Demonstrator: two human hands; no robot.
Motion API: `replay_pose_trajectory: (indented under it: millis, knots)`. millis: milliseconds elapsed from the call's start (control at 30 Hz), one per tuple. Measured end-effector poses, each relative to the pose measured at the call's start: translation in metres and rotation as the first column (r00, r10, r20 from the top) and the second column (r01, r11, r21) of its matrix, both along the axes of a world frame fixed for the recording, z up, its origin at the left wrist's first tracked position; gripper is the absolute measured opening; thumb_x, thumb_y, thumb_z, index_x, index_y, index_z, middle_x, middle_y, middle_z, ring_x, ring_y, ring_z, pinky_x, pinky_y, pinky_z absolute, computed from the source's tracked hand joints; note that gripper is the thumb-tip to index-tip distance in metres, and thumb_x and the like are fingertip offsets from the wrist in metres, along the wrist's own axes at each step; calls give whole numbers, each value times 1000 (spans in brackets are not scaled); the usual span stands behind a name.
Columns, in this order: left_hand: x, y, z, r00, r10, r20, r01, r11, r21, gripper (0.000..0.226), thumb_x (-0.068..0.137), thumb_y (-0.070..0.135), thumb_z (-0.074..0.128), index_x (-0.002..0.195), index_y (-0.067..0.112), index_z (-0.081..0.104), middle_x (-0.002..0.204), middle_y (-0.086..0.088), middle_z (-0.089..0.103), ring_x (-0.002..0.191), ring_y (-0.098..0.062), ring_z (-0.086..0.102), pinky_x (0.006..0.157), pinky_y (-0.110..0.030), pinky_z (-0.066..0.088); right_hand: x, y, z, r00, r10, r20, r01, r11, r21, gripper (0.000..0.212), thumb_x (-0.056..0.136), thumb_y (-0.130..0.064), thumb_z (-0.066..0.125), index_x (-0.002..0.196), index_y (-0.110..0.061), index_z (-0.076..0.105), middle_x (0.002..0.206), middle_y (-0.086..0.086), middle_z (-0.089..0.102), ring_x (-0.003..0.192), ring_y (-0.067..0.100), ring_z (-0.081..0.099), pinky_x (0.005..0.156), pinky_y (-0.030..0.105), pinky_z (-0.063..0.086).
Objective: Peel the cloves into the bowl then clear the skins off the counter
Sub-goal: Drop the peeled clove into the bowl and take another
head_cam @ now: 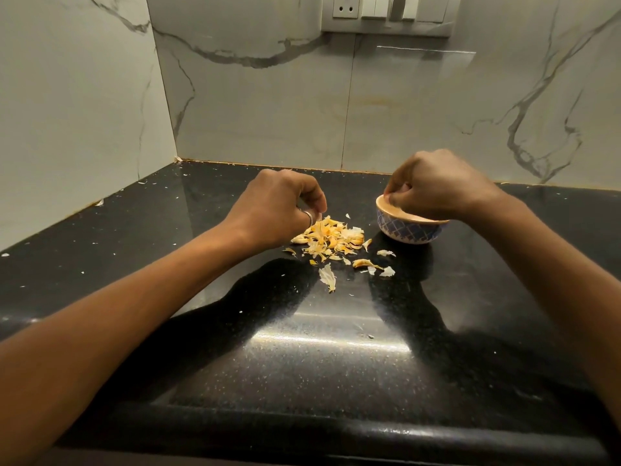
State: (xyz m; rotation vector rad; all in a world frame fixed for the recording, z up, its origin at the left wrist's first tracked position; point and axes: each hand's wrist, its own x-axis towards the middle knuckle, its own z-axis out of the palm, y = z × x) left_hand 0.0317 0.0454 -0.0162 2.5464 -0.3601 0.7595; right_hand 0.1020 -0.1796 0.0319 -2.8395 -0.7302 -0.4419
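A pile of yellowish garlic skins (331, 238) lies on the black counter (302, 348), with loose skins scattered toward me. My left hand (279, 206), a ring on one finger, hovers over the pile's left side, and its curled fingertips pinch a thin bit of skin. A small bowl (408, 230), blue-patterned outside and tan inside, stands to the right of the pile. My right hand (433, 186) hangs over the bowl with bunched fingertips dipping past the rim, pinching something small and pale, seemingly a clove. The hand hides what lies in the bowl.
Marble-look walls close off the counter at the back and the left, forming a corner. A socket and switch plate (386, 15) sits high on the back wall. Tiny skin flecks dot the counter, and its rounded front edge (336, 432) runs near me.
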Motion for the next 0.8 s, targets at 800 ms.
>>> replay_pose_trajectory:
  millis: [800]
  knots:
    - [-4, 3, 6, 945, 255, 206, -277, 957, 86, 22, 78, 9, 73, 74, 30, 74, 94, 4, 73, 84, -20, 64, 68, -26, 36, -22, 41, -33, 873, 475, -107, -487, 860, -152, 21, 95, -16, 66, 110, -27, 76, 108, -5, 71, 96, 12, 62, 85, 30, 48]
